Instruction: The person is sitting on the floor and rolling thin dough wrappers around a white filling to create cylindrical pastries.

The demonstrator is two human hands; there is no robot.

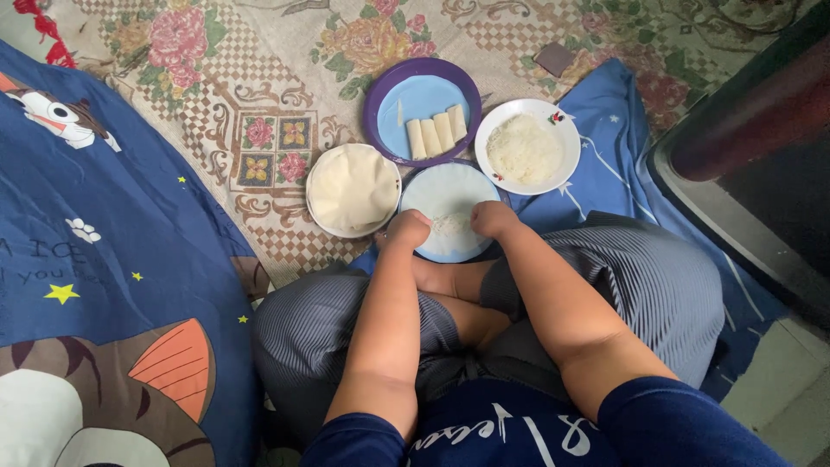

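Both hands — left hand [408,228], right hand [494,218] — at plate [450,192] rim (neighbours crowd).

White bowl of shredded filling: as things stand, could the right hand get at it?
Probably yes. The right hand rests on the light blue plate, and the white bowl sits just beyond it, up and to the right. Nothing lies between them, and the bowl is uncovered.

A floral patterned mat [259,112] covered the floor beyond the fingers. To their left lay a blue cartoon-cat blanket [104,259]; to their right stood dark furniture [761,147] above pale floor tiles [778,389].
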